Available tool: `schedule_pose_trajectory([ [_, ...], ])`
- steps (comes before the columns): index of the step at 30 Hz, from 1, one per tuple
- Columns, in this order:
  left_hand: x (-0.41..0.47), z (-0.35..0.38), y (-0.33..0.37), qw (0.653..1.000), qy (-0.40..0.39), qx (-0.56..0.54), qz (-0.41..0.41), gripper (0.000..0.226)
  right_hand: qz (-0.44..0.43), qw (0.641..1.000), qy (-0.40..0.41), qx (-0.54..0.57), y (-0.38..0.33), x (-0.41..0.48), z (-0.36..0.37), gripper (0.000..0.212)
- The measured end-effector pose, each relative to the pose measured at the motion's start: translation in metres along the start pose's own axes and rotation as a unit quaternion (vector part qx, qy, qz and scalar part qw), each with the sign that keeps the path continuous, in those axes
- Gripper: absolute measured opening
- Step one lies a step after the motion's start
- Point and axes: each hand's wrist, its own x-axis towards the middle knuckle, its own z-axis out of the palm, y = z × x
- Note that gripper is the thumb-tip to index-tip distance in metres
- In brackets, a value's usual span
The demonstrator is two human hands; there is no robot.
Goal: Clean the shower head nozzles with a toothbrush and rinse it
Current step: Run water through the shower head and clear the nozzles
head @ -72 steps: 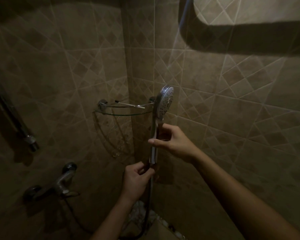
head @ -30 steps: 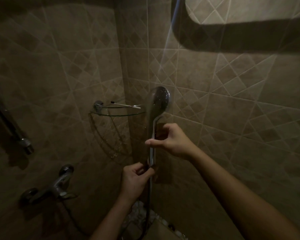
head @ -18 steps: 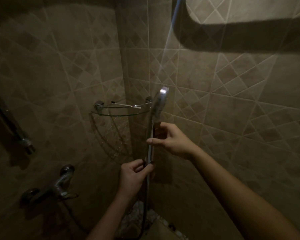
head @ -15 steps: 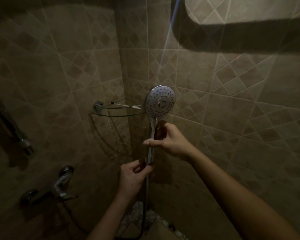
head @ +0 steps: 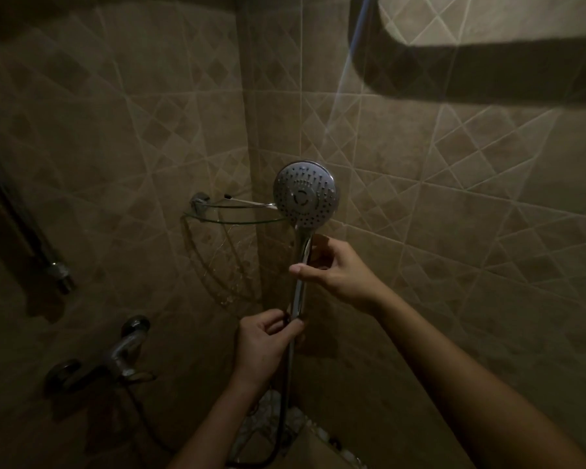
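Observation:
A chrome shower head [head: 306, 194] stands upright in the tiled corner, its round nozzle face turned toward me. My right hand [head: 335, 270] grips the upper handle just below the head. At the bottom of the handle, where the hose [head: 285, 394] joins, my left hand [head: 263, 343] pinches the connector. A thin toothbrush [head: 249, 201] lies across the glass corner shelf [head: 217, 216], just left of the head; its right end is hidden behind the head.
A chrome mixer tap [head: 115, 360] juts from the left wall low down. A vertical pipe [head: 31, 238] runs down the far left wall. Pebble flooring [head: 268, 421] shows in the corner below. The room is dim, with light at the upper right.
The shower head has been twisted about its handle: it showed its back, then its edge, and now its nozzle face points at me. Both hands stay on the handle.

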Motion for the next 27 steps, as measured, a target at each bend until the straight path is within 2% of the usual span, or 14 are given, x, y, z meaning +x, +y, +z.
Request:
schedule_pose_trajectory([
  [5,0.0,-0.003,-0.003,1.0,-0.017,0.002,-0.018,0.024,-0.009,0.999,-0.044,0.029,-0.001,0.0,-0.003,0.024],
  [10,-0.003,-0.003,-0.015,0.998,0.007,0.069,0.005,0.006,-0.006,1.0,0.019,0.023,0.001,0.005,0.005,0.03],
  [14,-0.006,0.0,-0.015,0.995,0.027,0.094,0.024,0.017,0.001,0.999,0.043,-0.015,0.009,0.008,0.004,0.03],
  [16,-0.008,0.0,-0.007,0.994,0.021,0.105,0.034,0.012,0.011,0.997,0.014,0.069,0.013,0.008,0.006,0.026],
  [18,-0.011,0.001,0.005,0.996,-0.028,0.079,-0.002,0.016,0.064,0.971,-0.029,0.227,0.012,0.007,0.008,0.02],
  [20,-0.012,0.002,0.015,0.989,-0.122,0.048,-0.075,0.032,0.093,0.943,-0.077,0.31,0.009,0.004,0.01,0.031],
  [23,-0.011,0.008,0.023,0.948,-0.257,-0.003,-0.19,0.053,0.102,0.898,-0.13,0.407,0.008,0.002,0.018,0.042],
  [26,-0.012,0.017,0.026,0.882,-0.381,-0.085,-0.263,0.032,0.089,0.871,-0.183,0.448,0.003,0.003,0.026,0.049],
  [27,-0.013,0.021,0.026,0.87,-0.396,-0.096,-0.277,0.032,0.082,0.87,-0.196,0.446,0.0,0.003,0.027,0.048],
])
